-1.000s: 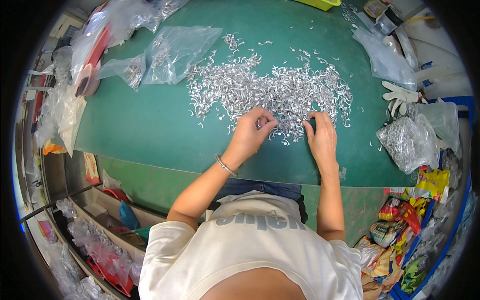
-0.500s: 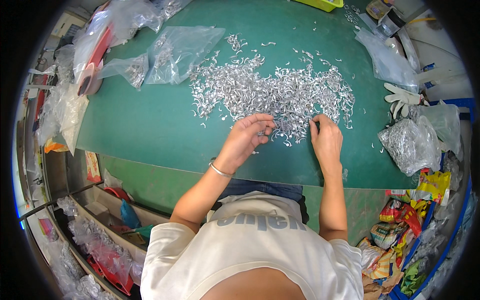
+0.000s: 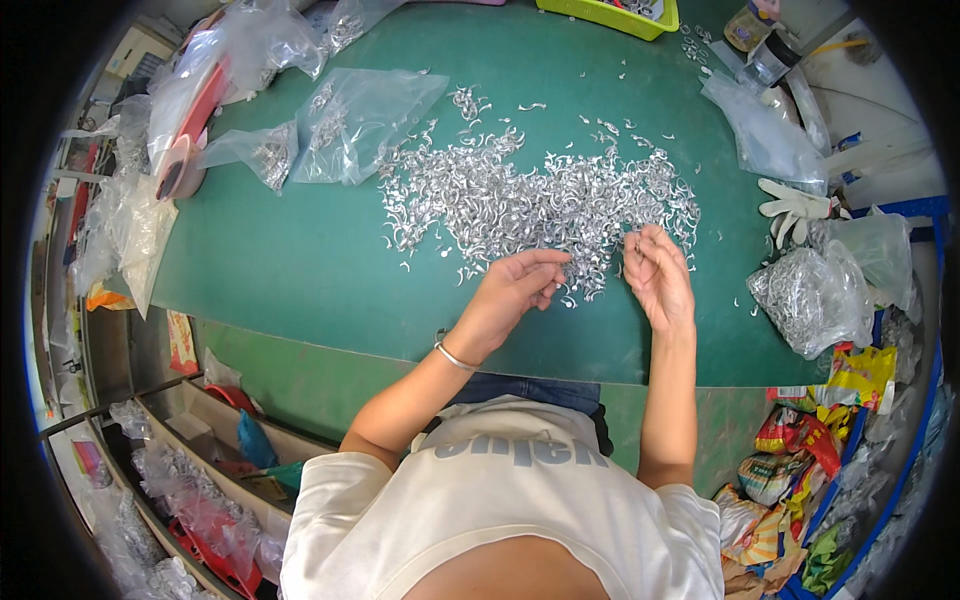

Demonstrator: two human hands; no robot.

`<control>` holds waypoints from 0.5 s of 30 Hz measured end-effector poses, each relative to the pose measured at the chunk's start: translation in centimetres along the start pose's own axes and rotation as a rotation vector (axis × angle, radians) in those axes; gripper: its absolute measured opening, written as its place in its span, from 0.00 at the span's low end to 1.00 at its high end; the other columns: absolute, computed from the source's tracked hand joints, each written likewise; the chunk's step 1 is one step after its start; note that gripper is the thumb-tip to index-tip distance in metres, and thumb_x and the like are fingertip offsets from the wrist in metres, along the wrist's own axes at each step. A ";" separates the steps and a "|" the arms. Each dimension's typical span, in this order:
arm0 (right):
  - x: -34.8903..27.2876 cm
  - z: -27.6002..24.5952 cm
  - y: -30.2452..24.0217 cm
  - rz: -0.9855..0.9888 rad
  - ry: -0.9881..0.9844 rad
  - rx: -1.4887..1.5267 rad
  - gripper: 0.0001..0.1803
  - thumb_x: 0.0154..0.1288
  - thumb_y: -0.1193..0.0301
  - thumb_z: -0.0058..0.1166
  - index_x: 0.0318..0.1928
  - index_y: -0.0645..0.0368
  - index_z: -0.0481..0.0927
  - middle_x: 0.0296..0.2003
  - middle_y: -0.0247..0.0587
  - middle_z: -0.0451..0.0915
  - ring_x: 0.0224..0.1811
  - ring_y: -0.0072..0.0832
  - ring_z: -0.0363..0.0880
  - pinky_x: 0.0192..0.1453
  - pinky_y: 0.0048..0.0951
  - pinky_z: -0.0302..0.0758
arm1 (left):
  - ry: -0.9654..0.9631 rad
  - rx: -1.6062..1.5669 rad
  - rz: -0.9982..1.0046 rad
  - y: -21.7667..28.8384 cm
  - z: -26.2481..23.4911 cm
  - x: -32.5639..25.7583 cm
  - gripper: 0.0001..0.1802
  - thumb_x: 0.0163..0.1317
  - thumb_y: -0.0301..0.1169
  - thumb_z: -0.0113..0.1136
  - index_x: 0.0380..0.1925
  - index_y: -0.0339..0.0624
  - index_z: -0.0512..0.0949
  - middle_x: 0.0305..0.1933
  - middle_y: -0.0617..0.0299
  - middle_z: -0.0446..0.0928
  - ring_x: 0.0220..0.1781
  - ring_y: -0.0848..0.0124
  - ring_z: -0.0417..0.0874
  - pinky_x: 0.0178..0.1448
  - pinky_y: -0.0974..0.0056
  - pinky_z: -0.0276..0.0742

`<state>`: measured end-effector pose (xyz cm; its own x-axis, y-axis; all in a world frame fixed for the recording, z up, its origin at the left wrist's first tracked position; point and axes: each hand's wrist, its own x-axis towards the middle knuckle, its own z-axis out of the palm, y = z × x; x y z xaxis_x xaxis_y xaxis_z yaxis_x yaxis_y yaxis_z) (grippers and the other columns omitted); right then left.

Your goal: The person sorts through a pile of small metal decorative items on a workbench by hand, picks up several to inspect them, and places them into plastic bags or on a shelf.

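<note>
A wide heap of small, curved, silver metal pieces (image 3: 500, 195) is spread over the green table (image 3: 300, 260). My left hand (image 3: 515, 295) is at the heap's near edge, fingers curled and pinched together; whatever lies in them is too small to name. To its right, my right hand (image 3: 660, 275) is turned partly palm up at the heap's near right side. Its thumb and fingertips close on a small silver metal piece, of which only a bit shows. A few loose pieces lie on the table between the two hands.
Clear plastic bags (image 3: 370, 115) with metal pieces lie left of the heap. A yellow-green tray (image 3: 625, 18) stands at the far edge. On the right are a white glove (image 3: 795, 208) and a full clear bag (image 3: 815, 300). Beside my left, below the table, is an open drawer (image 3: 205, 420).
My left hand has shifted slightly right. My right hand has rolled from knuckles up to palm partly up, fingertips lifted off the heap. The whole view has tilted a little.
</note>
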<state>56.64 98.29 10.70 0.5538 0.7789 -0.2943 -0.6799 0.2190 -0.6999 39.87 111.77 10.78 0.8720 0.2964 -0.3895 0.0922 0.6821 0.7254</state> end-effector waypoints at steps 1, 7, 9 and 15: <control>0.6 0.1 0.0 -0.036 0.099 -0.054 0.05 0.63 0.76 0.44 0.37 0.60 0.73 0.31 0.38 0.74 0.22 0.20 0.65 0.22 0.17 0.60 | 0.008 0.016 0.014 0.0 -0.1 0.1 0.14 0.63 0.26 0.49 0.47 0.33 0.73 0.33 0.67 0.73 0.32 0.80 0.71 0.35 0.75 0.67; 3.6 -0.2 1.2 -0.738 0.332 -1.646 0.09 0.55 0.70 0.57 0.35 0.60 0.78 0.29 0.43 0.75 0.26 0.37 0.75 0.30 0.38 0.68 | 0.015 -0.001 0.023 -0.3 -0.6 0.4 0.12 0.64 0.26 0.49 0.46 0.33 0.73 0.32 0.67 0.73 0.31 0.81 0.70 0.34 0.75 0.67; 3.4 0.8 1.2 -0.649 0.341 -1.736 0.07 0.52 0.71 0.59 0.32 0.59 0.78 0.29 0.42 0.75 0.27 0.38 0.75 0.30 0.38 0.69 | 0.004 -0.027 -0.009 -0.5 -0.5 0.3 0.12 0.64 0.26 0.49 0.46 0.34 0.74 0.32 0.68 0.73 0.31 0.81 0.70 0.34 0.75 0.67; 3.1 0.6 0.5 -0.653 0.369 -1.587 0.08 0.53 0.69 0.59 0.32 0.58 0.79 0.26 0.40 0.76 0.25 0.39 0.75 0.30 0.38 0.69 | -0.006 -0.024 -0.015 -0.5 -0.2 0.4 0.12 0.64 0.27 0.50 0.45 0.34 0.74 0.32 0.68 0.73 0.32 0.81 0.70 0.35 0.75 0.67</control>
<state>57.73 101.20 9.80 0.7437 0.5936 0.3075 0.6388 -0.4956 -0.5885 40.04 111.70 10.17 0.8736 0.2818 -0.3967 0.0940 0.7022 0.7058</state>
